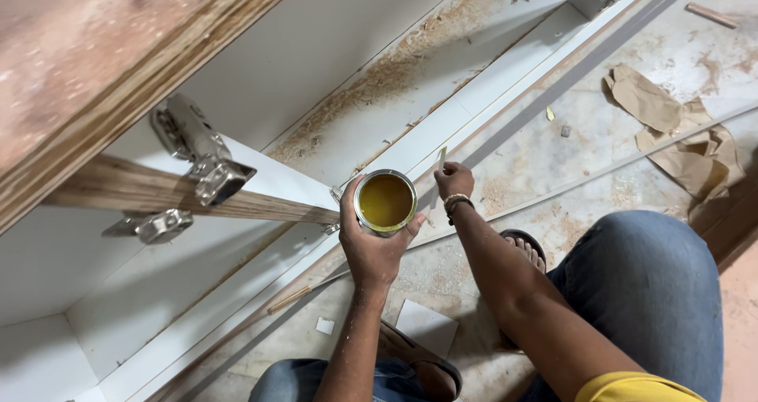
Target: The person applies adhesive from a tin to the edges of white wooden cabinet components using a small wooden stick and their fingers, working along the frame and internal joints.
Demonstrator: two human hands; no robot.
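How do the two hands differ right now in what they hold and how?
The left hand wraps its fingers around an open round tin of yellow-brown liquid; the right hand pinches a thin pale strip that points up from its fingertips. The left wrist is bare; the right wears a bracelet. The left grip is wide, the right closed and narrow. Both hover over the white cabinet edge, close together.
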